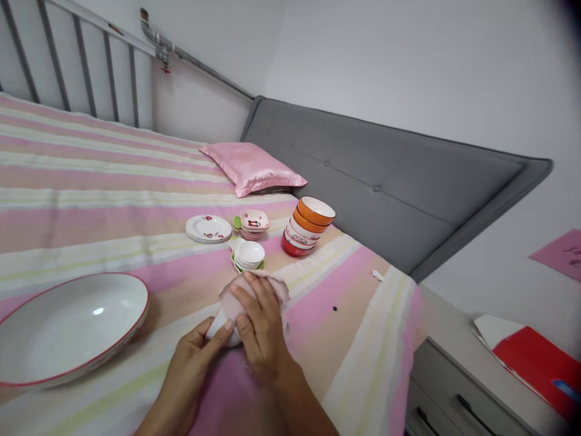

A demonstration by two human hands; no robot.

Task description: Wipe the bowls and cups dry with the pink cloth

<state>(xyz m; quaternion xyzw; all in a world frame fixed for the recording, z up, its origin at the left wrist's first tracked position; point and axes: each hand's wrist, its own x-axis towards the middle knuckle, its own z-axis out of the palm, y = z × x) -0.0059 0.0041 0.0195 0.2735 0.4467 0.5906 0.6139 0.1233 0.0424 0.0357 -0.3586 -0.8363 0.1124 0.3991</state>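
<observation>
Your left hand pinches the bare edge of a white dish between thumb and fingers; your right hand curls over a pink cloth, gripping it against the dish. The dish is low over the bed, bare end toward your left hand, its long axis hidden by cloth. Beyond sit nested small dishes, pink dishes, stacked plates and nested bowls; leftward, a large bowl shows its white inside.
</observation>
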